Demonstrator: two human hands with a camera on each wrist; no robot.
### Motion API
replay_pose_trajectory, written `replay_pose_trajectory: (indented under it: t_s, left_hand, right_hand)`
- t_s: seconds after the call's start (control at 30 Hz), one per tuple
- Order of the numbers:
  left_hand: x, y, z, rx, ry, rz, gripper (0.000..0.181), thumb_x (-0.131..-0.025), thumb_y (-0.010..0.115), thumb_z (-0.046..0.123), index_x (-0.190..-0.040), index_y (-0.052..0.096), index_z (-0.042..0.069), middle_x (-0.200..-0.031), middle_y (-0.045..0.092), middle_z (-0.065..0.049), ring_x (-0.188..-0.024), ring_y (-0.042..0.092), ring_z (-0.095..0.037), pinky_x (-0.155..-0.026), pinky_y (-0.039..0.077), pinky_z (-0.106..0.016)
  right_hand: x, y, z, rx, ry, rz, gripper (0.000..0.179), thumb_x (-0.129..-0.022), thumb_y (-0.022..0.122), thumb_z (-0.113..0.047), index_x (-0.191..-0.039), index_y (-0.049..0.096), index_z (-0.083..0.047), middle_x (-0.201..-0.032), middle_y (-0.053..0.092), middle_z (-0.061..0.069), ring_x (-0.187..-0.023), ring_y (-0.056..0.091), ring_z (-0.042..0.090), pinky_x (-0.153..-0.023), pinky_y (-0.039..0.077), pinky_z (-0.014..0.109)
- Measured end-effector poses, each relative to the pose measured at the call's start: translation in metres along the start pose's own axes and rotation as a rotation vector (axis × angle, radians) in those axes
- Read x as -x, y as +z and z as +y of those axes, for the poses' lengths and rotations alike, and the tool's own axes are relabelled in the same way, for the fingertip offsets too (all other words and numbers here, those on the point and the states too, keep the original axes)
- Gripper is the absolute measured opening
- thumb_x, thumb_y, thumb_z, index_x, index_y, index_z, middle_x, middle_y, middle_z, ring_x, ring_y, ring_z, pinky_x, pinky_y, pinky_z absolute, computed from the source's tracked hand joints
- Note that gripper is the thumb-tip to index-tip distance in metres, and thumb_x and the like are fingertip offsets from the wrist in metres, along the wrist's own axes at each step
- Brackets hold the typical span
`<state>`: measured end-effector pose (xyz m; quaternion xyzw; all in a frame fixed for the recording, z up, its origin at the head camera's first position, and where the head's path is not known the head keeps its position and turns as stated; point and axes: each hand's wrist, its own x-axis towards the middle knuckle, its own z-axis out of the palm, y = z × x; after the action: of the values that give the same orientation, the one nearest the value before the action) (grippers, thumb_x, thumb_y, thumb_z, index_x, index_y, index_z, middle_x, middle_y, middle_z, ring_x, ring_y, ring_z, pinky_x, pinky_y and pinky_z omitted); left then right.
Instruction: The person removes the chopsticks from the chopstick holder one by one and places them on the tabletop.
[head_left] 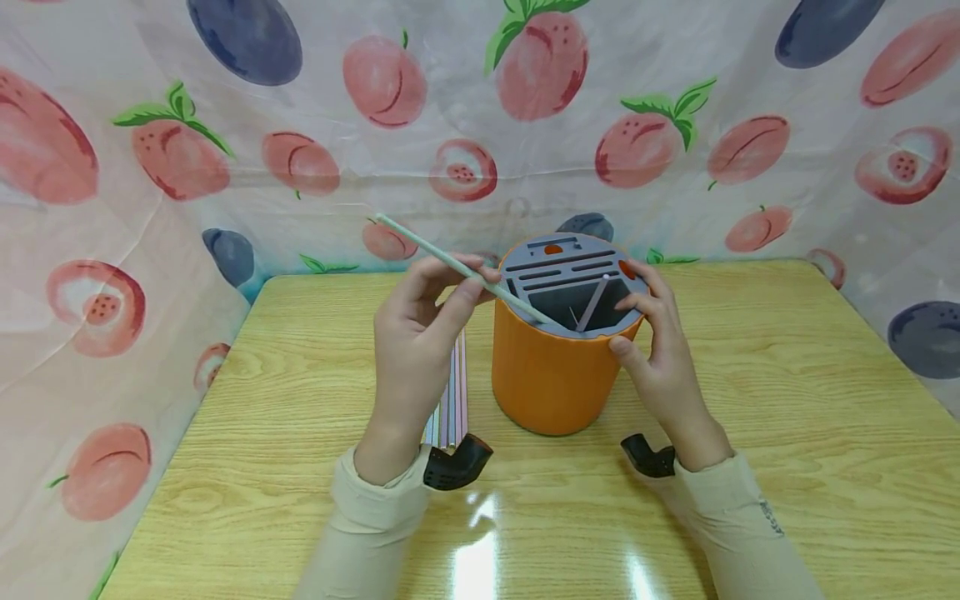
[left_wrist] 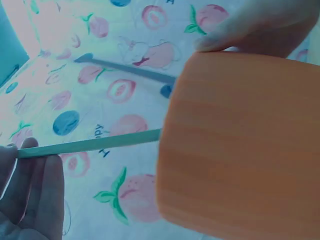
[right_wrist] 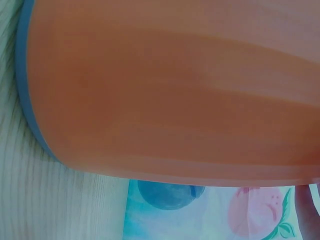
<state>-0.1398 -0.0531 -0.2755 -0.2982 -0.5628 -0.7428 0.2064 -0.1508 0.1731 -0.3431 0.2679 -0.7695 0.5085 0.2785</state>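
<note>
My left hand pinches a thin pale green stick between thumb and fingers. The stick slants down to the right, its lower end in the large front compartment of an orange round desk organizer with a grey slotted top. A pale lilac stick leans inside that same compartment. On the organizer's right side, my right hand grips the rim, fingers over the top and thumb on the outer wall. In the left wrist view the green stick runs from my fingertips to the organizer's edge.
Several pastel sticks lie side by side on the wooden table, partly under my left hand and wrist. A fruit-patterned cloth hangs behind the table and along its left side. Black wrist cameras sit at both cuffs.
</note>
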Motion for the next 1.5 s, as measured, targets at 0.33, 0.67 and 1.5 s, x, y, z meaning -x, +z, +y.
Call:
replay_pose_trajectory:
  t_s: [0.33,0.67,1.5]
  left_hand:
    - [-0.006,-0.026,-0.002,0.173,0.01,0.101,0.017,-0.087,0.049,-0.006,-0.103,0.056,-0.001,-0.092,0.057,-0.015,-0.089,0.057,-0.028,-0.079,0.047,-0.046]
    - [-0.01,-0.038,0.005,0.257,0.072,0.167,0.016,-0.088,0.049,-0.005,-0.103,0.053,-0.008,-0.091,0.056,-0.021,-0.089,0.053,-0.034,-0.078,0.048,-0.043]
    - [-0.011,-0.048,-0.013,-0.21,-0.148,0.151,0.019,-0.087,0.056,0.006,-0.104,0.06,0.0,-0.095,0.059,-0.015,-0.086,0.056,-0.026,-0.071,0.05,-0.035]
  right_hand:
    - [0.0,0.0,-0.001,0.002,-0.013,-0.002,0.059,-0.087,0.049,-0.048,-0.1,0.042,0.009,-0.14,0.024,0.021,-0.129,0.021,0.032,-0.097,0.027,0.03]
    - [0.001,-0.001,-0.002,0.003,0.003,0.003,0.06,-0.086,0.05,-0.048,-0.101,0.042,0.009,-0.14,0.024,0.019,-0.13,0.019,0.031,-0.098,0.026,0.037]
    - [0.002,0.0,0.0,0.009,0.001,0.001,0.058,-0.087,0.049,-0.047,-0.102,0.042,0.009,-0.141,0.024,0.019,-0.129,0.021,0.031,-0.097,0.027,0.031]
